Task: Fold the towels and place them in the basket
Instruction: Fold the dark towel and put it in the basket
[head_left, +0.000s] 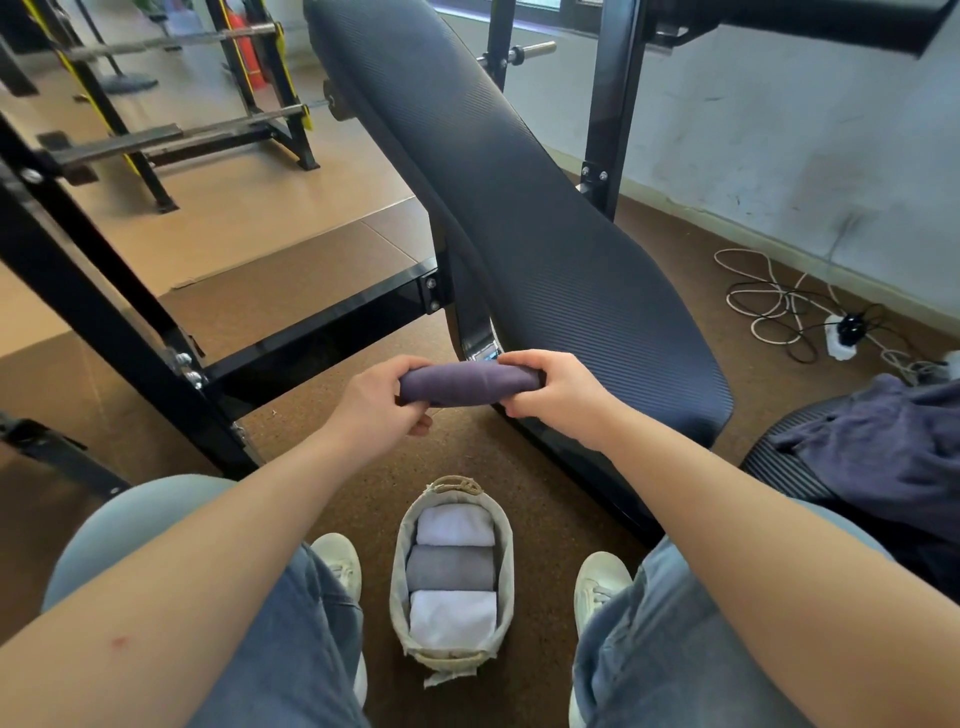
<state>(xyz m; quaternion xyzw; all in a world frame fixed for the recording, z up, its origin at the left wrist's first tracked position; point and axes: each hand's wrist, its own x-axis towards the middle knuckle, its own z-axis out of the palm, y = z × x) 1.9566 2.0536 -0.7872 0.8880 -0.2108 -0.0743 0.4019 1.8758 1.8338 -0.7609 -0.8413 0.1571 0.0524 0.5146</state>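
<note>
A rolled dark purple towel (467, 383) hangs in the air in front of me, held level. My left hand (382, 400) grips its left end and my right hand (553, 384) grips its right end, fingers curled over the top. On the floor between my feet stands an oval fabric basket (402, 566) with three rolled towels side by side: a white one (456, 526) at the far end, a grey one (450, 568) in the middle and another white one (452, 619) nearest me. A loose purple towel (878, 447) lies crumpled on the seat at my right.
A long dark padded bench (519, 208) slopes up ahead, its near end just behind my right hand. Black steel frame bars (311, 327) cross at the left. White and black cables with a power strip (841, 338) lie on the brown floor at the right. My knees flank the basket.
</note>
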